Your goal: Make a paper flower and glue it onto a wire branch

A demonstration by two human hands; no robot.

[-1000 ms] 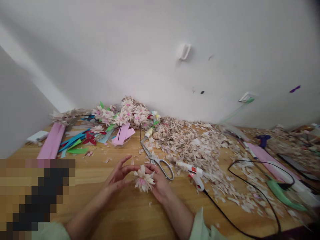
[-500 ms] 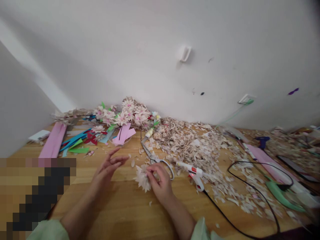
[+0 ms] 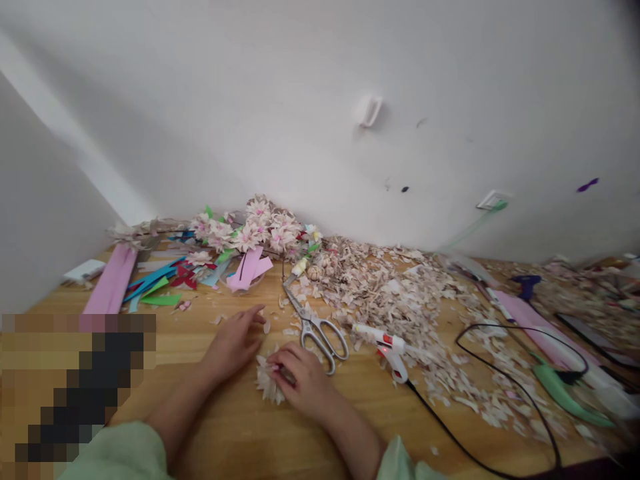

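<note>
A pale, many-petalled flower (image 3: 267, 383) is pinched between the thumb and fingers of my right hand (image 3: 303, 380), low over the wooden table. Up and to its left, my left hand (image 3: 237, 340) has its fingers extended and holds nothing that I can see; its fingertips are near some loose petals. Silver scissors (image 3: 313, 323) lie just beyond my right hand, both handle loops visible. To the right, a white glue gun (image 3: 387, 347) with a small red light rests on the table.
Dried petals (image 3: 400, 293) cover the table's back right. Finished flowers (image 3: 257, 230) lie along the wall beside coloured paper strips (image 3: 155, 280). A black cord (image 3: 450, 443) loops at the right, near a green-handled tool (image 3: 565, 397) and a blue glue gun (image 3: 526, 285).
My right hand has moved left with the flower, uncovering the scissor handles. My left hand has shifted right and slightly down, closer to the flower.
</note>
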